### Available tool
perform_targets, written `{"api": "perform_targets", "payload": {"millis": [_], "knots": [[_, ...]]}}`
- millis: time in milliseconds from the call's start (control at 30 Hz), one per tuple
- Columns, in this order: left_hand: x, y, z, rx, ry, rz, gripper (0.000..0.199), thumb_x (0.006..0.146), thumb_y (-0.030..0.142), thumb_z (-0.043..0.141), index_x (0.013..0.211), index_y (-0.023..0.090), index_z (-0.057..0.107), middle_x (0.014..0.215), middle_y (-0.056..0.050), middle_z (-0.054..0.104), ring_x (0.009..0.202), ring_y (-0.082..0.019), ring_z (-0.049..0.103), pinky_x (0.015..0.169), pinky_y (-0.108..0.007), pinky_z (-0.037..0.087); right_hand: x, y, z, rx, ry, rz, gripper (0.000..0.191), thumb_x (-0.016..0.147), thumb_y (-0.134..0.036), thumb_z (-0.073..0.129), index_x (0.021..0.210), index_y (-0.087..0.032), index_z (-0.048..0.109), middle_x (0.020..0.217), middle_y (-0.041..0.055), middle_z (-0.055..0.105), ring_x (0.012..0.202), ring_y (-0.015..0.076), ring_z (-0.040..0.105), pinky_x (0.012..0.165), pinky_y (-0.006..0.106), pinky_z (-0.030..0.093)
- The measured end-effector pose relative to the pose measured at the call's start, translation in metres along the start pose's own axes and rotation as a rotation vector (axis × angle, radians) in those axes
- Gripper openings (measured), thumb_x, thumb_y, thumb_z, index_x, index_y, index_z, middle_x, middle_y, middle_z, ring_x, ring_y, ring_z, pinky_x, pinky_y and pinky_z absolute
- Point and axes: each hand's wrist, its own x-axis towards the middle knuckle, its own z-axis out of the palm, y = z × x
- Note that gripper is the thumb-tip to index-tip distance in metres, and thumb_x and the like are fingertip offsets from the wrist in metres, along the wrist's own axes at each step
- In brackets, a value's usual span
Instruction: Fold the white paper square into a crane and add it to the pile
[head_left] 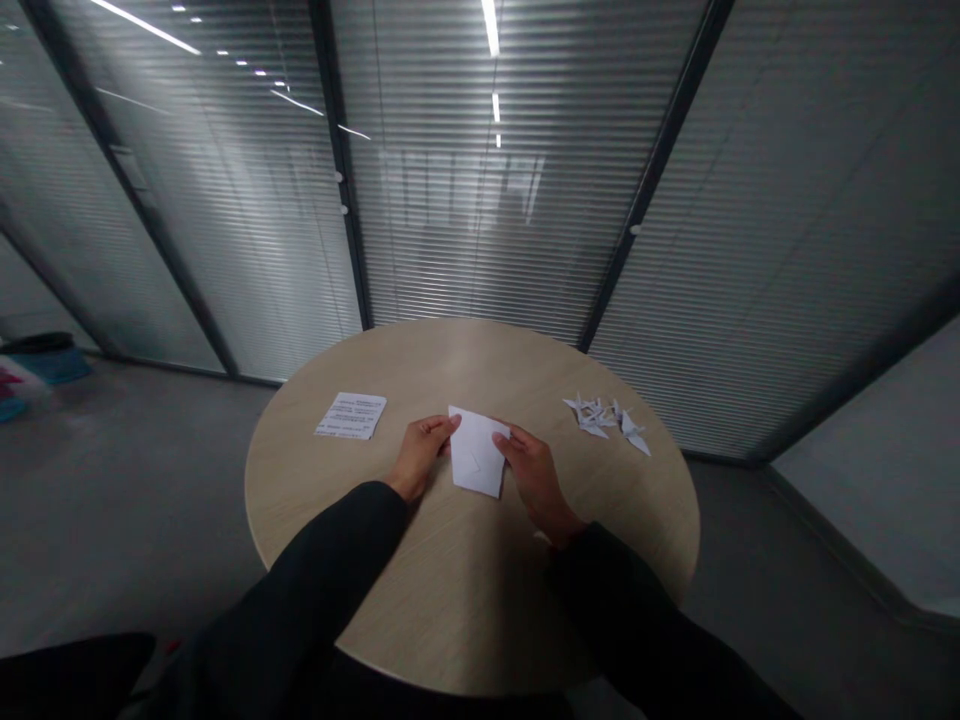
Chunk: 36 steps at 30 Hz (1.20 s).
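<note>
A white sheet of paper [477, 455] with faint crease lines is held up over the middle of the round table. My left hand [421, 452] pinches its upper left corner between thumb and fingers. At the upper right corner, my right hand [534, 478] grips it the same way, thumb on the near face. To the left lies a stack of square printed paper [351, 416]. Several folded white paper cranes [594, 415] sit in a small pile to the right.
The round wooden table [315, 520] stands close to a glass partition [480, 240] with blinds. A small white bit [541, 538] shows beside my right wrist. Blue bins [56, 365] stand on the floor at far left.
</note>
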Motion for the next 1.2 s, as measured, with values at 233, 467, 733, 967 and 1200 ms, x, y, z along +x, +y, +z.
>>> {"api": "perform_targets", "payload": {"millis": [233,467,733,967,1200], "knots": [[0.0,0.006,-0.002,-0.085,-0.004,-0.07,0.036,0.062,0.043,0.081,0.068,0.01,0.068,0.06,-0.002,0.061,0.05,-0.008,0.048,0.049,-0.021,0.036,-0.011,-0.011,0.003,-0.363,0.022,-0.232,0.033,0.092,-0.033,0.047,0.118,-0.028,0.066,0.121,0.0019,0.067,0.111,0.0234,0.062,0.098,0.039,0.047],[0.0,0.009,-0.003,-0.068,-0.013,-0.054,0.038,0.063,0.044,0.079,0.056,0.012,0.06,0.047,0.004,0.047,0.042,-0.005,0.034,0.042,-0.022,0.023,-0.012,-0.003,0.001,-0.649,-0.113,-0.542,0.044,0.091,-0.014,0.038,0.13,-0.022,0.057,0.127,0.0049,0.063,0.117,0.0207,0.059,0.105,0.04,0.045],[0.0,0.007,-0.003,-0.059,0.054,-0.044,0.037,0.062,0.045,0.079,0.06,0.012,0.062,0.051,0.002,0.051,0.044,-0.007,0.04,0.044,-0.022,0.027,-0.017,-0.002,0.005,-0.97,-0.119,-0.641,0.047,0.09,-0.006,0.043,0.135,-0.017,0.051,0.129,0.0132,0.061,0.113,0.0244,0.062,0.097,0.039,0.05],[-0.004,0.014,0.002,-0.098,0.067,-0.036,0.037,0.059,0.043,0.082,0.068,0.011,0.066,0.061,-0.002,0.06,0.051,-0.008,0.049,0.049,-0.022,0.037,-0.021,-0.004,0.008,-1.028,-0.096,-0.667,0.048,0.089,-0.004,0.044,0.134,-0.019,0.052,0.13,0.0142,0.06,0.112,0.0255,0.061,0.093,0.038,0.052],[-0.003,0.012,0.001,-0.054,0.071,0.006,0.037,0.053,0.037,0.086,0.069,0.01,0.067,0.064,-0.004,0.065,0.052,-0.011,0.055,0.052,-0.023,0.041,-0.022,-0.014,0.014,-0.758,-0.143,-0.624,0.055,0.08,-0.005,0.041,0.133,-0.018,0.053,0.133,0.012,0.057,0.121,0.0229,0.054,0.104,0.041,0.044]]}}
